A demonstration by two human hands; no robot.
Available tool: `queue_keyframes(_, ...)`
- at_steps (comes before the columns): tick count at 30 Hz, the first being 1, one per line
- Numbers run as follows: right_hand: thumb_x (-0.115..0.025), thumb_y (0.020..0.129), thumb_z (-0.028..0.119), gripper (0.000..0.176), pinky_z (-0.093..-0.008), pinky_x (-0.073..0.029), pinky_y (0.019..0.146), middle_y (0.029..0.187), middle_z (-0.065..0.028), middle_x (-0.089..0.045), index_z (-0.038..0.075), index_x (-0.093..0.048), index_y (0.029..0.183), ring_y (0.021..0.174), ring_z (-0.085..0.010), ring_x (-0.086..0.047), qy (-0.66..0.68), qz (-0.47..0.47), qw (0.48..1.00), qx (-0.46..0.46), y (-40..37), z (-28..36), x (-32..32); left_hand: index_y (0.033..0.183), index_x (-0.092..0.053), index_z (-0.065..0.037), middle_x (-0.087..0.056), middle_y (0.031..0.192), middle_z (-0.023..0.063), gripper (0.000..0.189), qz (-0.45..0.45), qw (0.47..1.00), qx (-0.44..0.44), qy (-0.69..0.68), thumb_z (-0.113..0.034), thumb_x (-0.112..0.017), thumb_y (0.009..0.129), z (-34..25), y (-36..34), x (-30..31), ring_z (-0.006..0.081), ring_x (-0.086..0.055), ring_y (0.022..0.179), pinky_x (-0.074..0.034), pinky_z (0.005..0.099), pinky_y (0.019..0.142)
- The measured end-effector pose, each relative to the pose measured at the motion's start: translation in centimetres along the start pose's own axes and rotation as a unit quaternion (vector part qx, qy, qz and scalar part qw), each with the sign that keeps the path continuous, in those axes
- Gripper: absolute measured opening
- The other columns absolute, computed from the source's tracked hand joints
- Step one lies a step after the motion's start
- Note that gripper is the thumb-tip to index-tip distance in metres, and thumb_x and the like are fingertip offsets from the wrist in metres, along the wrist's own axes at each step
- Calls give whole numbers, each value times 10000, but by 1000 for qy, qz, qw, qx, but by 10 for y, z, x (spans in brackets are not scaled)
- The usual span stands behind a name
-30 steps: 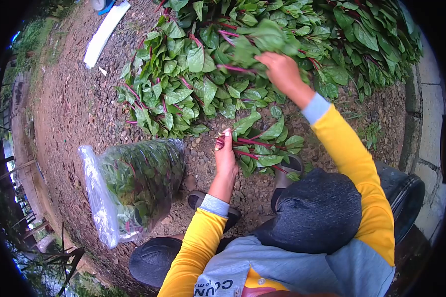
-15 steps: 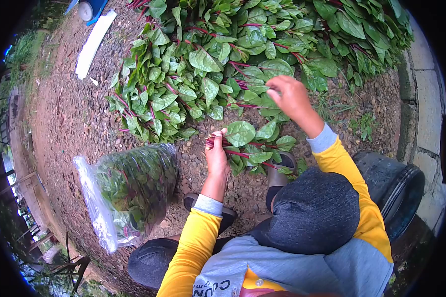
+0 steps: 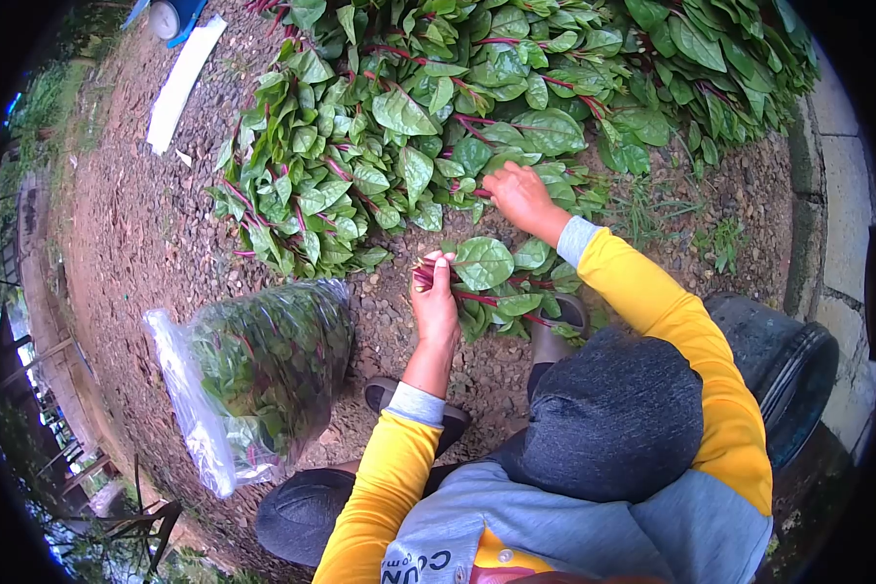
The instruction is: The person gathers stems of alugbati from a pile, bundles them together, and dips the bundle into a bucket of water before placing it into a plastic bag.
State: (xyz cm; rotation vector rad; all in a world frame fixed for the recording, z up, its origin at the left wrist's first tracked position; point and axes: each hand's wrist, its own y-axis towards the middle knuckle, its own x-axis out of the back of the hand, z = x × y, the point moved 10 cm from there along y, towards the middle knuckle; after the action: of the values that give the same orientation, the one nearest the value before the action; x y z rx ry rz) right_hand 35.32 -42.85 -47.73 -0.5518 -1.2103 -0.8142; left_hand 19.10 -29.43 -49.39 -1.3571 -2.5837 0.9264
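Note:
Red-stemmed leafy greens [image 3: 399, 112] lie in a wide heap on the gravelly ground. My left hand [image 3: 436, 297] is wrapped round the stem ends of a small bunch [image 3: 484, 263], whose leaves spread to the right, above my shoe. Up and to the right of it, my right hand [image 3: 521, 198] pinches a reddish stem at the lower edge of the heap. Its fingertips are closed, and leaves lie behind and beside them.
A clear plastic bag [image 3: 268, 365] packed with greens stands on the left. A dark round container [image 3: 774, 370] lies by the concrete edging [image 3: 842, 175] at right. At the upper left are a white strip [image 3: 185, 86] and a blue scale [image 3: 168, 19].
My right hand has moved left and slightly down, and its fingers have closed on a stem. My left hand still holds the bunch, shifted slightly right.

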Motion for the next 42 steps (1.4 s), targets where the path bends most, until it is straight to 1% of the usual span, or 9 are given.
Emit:
queue_keyframes(4, -703, 694, 144, 132, -396, -476, 705, 762, -85, -648, 67, -641, 781, 782, -275, -595, 180, -6, 981, -67, 0, -11, 27, 1092, -549, -38, -637, 975, 38, 202, -8, 1000, -5, 0, -153, -559, 926, 2, 3, 2, 110, -569, 900, -435, 261, 847)
queue_keyframes(11, -731, 694, 134, 137, -376, -473, 648, 707, -87, -626, 47, -645, 755, 695, -262, -598, 272, -48, 959, -56, -18, 26, 81, 1076, -548, -34, -636, 979, 55, 186, -22, 999, -19, 29, -142, -558, 925, -4, 0, -3, 122, -576, 894, -447, 264, 837)
queue_keyframes(19, -755, 684, 137, 157, -351, -498, 620, 722, -111, -659, 49, -674, 784, 664, -244, -645, 421, 58, 901, -87, -46, 52, 23, 1033, -572, -36, -615, 962, 23, 153, -19, 999, -12, -23, -137, -575, 917, -1, -3, -6, 95, -553, 845, -452, 253, 780)
queue_keyframes(27, -744, 688, 127, 168, -328, -494, 628, 738, -98, -655, 28, -669, 801, 670, -220, -642, 443, 123, 886, -65, -55, 69, 2, 1050, -610, -49, -636, 963, 22, 181, -7, 999, 28, -34, -145, -608, 897, 12, 3, -1, 113, -582, 864, -466, 261, 786)
queue_keyframes(32, -723, 714, 179, 125, -330, -499, 600, 752, -86, -664, 73, -694, 771, 629, -200, -635, 408, 153, 900, 5, -31, 62, 8, 1020, -614, -43, -652, 960, 45, 145, 3, 999, 20, -43, -127, -589, 906, 5, 2, -7, 117, -591, 834, -473, 265, 771)
queue_keyframes(33, -706, 731, 203, 111, -333, -503, 617, 754, -84, -666, 94, -699, 756, 644, -207, -638, 361, 159, 919, -24, -17, 46, 9, 1014, -599, -32, -654, 966, 59, 138, -7, 999, 12, -37, -120, -583, 909, 1, 2, -8, 118, -594, 827, -471, 260, 767)
queue_keyframes(35, -689, 742, 195, 114, -368, -505, 686, 777, -99, -663, 93, -699, 793, 723, -267, -629, 288, -2, 957, -46, 16, 7, 46, 1002, -577, -26, -659, 957, 68, 127, -29, 999, 14, -32, -115, -578, 911, -1, 1, -4, 119, -598, 819, -471, 257, 770)
queue_keyframes(37, -678, 751, 169, 114, -402, -494, 728, 829, -92, -655, 92, -695, 834, 827, -285, -603, 151, -89, 982, -73, 39, -24, 72, 1002, -573, -30, -661, 950, 65, 128, -23, 1000, 13, -14, -118, -581, 909, 3, 1, 0, 118, -600, 823, -472, 258, 773)
queue_keyframes(42, -651, 765, 178, 153, -415, -487, 763, 839, -97, -648, 86, -701, 877, 869, -289, -590, 9, -80, 994, -70, 64, -63, 39, 992, -572, -40, -664, 936, 54, 130, -15, 1000, 6, -3, -133, -595, 903, 3, 1, -1, 116, -603, 828, -471, 263, 771)
